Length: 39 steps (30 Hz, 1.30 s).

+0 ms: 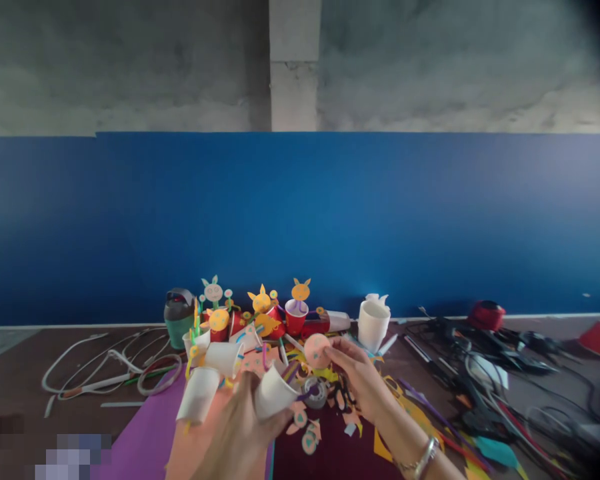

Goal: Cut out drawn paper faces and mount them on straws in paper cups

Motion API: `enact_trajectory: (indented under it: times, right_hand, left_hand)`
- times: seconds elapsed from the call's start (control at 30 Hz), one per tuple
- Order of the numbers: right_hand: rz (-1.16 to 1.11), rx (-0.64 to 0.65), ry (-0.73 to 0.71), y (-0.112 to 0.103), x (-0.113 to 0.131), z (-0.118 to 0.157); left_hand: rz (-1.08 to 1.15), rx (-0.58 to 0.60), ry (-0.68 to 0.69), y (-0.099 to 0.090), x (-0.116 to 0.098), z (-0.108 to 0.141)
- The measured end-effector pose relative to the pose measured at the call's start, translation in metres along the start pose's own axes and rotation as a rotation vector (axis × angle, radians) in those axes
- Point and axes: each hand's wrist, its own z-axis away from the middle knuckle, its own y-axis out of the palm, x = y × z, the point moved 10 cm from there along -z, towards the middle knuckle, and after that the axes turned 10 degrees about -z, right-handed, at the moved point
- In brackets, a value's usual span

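My left hand (250, 417) is closed around a white paper cup (276, 393), which lies tilted with its mouth toward the upper right. A purple strip (306, 392) sticks out near that mouth. Between the thumb and fingers of my right hand (353, 367) is a round pink paper disc (317, 351), held a little above the cup. A roll of clear tape (315, 392) lies just below the disc. Small pink paper cutouts (304, 427) with green marks are scattered between my hands. Another white cup (199, 395) lies to the left on pink paper (190, 447).
Behind stand decorated cups with animal-faced paper tops, such as a red cup (296, 320). Stacked white cups (374, 327) are at back right. White cables (100, 357) lie left and black cables (520, 360) right. A blue panel (300, 213) borders the table's back.
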Motion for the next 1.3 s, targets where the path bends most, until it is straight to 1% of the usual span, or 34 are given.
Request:
enact_trajectory:
  times: [0.03, 0.1, 0.17, 0.2, 0.27, 0.4, 0.57, 0.73, 0.93, 1.13, 1.3]
  right_hand:
    - [0.009, 0.014, -0.015, 0.004, 0.007, -0.001]
    - [0.041, 0.032, -0.051, 0.013, 0.019, -0.004]
    - [0.091, 0.046, -0.094, 0.020, 0.027, -0.006]
    - [0.128, 0.047, -0.118, 0.023, 0.029, -0.007]
    - [0.236, 0.041, -0.179, 0.027, 0.032, -0.007]
    - [0.427, 0.070, -0.282, 0.037, 0.034, -0.004]
    - [0.495, 0.076, -0.292, 0.042, 0.035, -0.003]
    - [0.530, 0.126, -0.337, 0.045, 0.036, -0.003]
    - [0.620, 0.073, -0.350, 0.040, 0.030, -0.006]
    - [0.555, 0.097, -0.292, 0.045, 0.028, -0.004]
    - [0.433, 0.114, -0.238, 0.044, 0.020, -0.006]
  left_hand:
    - [0.056, 0.040, -0.033, 0.013, 0.000, 0.000]
    - [0.230, 0.126, -0.028, 0.039, -0.008, 0.001]
    - [0.387, 0.125, 0.008, 0.054, -0.015, 0.001]
    - [0.429, 0.137, 0.031, 0.061, -0.018, 0.001]
    - [0.474, 0.125, 0.038, 0.067, -0.018, 0.003]
    - [0.487, 0.099, -0.002, 0.062, -0.014, 0.007]
    - [0.475, 0.163, -0.027, 0.055, -0.018, 0.008]
    - [0.519, 0.164, -0.034, 0.060, -0.019, 0.010]
    - [0.491, 0.142, 0.005, 0.066, -0.014, 0.011]
    - [0.453, 0.138, 0.002, 0.069, -0.011, 0.011]
    - [0.445, 0.113, 0.023, 0.063, -0.016, 0.012]
